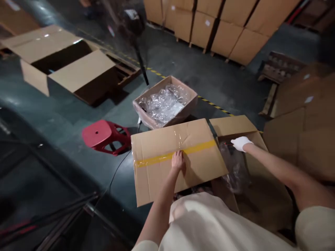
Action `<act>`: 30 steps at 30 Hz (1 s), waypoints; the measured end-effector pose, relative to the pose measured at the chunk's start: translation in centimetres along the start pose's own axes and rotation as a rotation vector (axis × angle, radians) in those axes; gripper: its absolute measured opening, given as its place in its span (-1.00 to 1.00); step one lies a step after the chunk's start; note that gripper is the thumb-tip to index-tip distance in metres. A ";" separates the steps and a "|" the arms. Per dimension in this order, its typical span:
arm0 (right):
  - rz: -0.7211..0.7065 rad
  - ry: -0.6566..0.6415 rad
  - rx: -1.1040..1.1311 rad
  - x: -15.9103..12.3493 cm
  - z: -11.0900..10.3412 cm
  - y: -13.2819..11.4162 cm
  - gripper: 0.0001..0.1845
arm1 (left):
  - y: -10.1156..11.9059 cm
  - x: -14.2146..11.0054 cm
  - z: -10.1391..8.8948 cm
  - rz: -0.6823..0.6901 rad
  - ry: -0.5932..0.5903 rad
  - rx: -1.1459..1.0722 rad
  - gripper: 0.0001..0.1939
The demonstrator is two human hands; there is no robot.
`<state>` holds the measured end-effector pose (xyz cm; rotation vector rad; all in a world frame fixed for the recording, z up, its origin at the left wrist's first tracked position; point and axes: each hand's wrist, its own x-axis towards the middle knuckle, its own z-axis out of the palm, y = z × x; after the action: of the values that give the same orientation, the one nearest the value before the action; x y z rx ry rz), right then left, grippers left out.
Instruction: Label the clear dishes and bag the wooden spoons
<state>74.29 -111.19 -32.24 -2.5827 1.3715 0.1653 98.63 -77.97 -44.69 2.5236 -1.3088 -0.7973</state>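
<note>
Both hands out: bare left hand (pixel 178 161) flat, fingers spread, on yellow tape strip (pixel 175 155) of sealed carton (pixel 178 160), gripping nothing. Gloved right hand (pixel 241 143) curled inside open box (pixel 251 167) w/ plastic liner (pixel 235 170); grip unclear. Carton long axis runs left-right, tape along it. Floor free left, 1 red stool (pixel 104 136) near.

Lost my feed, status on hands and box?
Left hand flat on taped box. Right hand, gloved, in open box by plastic bag. Red stool beside.
</note>
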 end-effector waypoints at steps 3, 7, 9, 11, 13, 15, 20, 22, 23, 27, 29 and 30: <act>0.150 -0.198 0.078 -2.8 1.5 3.0 -0.61 | 1.2 1.5 -0.1 -0.093 -0.016 0.060 -0.58; 0.402 -0.396 0.546 -6.4 5.4 4.2 -0.37 | 0.8 3.0 -1.9 -0.085 -0.137 0.094 -0.61; 0.400 -0.407 0.753 -7.0 7.4 3.9 -0.32 | 0.6 2.7 -3.0 -0.031 -0.200 0.103 -0.59; 0.343 -0.436 0.884 -6.8 9.0 3.6 -0.32 | 0.6 1.6 -3.8 0.015 -0.230 0.121 -0.65; 0.289 -0.474 0.948 -6.2 10.2 3.6 -0.33 | 0.8 0.1 -4.3 0.047 -0.225 0.149 -0.73; 0.266 -0.536 0.959 -5.8 10.9 4.3 -0.39 | 1.0 -1.3 -4.4 0.085 -0.194 0.174 -0.76; 0.149 -0.792 0.798 -8.6 11.4 9.1 -0.64 | 2.3 -4.0 -4.4 0.134 -0.127 0.144 -0.70; 0.167 -0.752 0.758 -10.3 11.5 10.7 -0.62 | 3.2 -6.5 -4.9 0.109 -0.116 0.090 -0.69; 0.199 -0.697 0.767 -10.9 11.7 11.1 -0.59 | 3.6 -8.1 -5.4 0.091 -0.126 0.063 -0.69; 0.128 -0.410 0.658 -9.8 12.4 10.2 -0.48 | 4.2 -14.0 -7.3 0.084 -0.388 -0.068 -0.62; -0.036 -0.313 0.452 -7.4 12.6 8.9 -0.49 | 3.8 -13.9 -7.8 0.064 -0.657 -0.297 -0.47; -0.114 -0.289 0.335 -6.1 12.5 8.2 -0.49 | 3.5 -12.7 -7.7 -0.012 -0.811 -0.460 -0.38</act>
<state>64.10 -107.76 -44.29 -2.2482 1.0468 0.2550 94.43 -70.43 -32.04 1.8833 -1.0843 -1.9854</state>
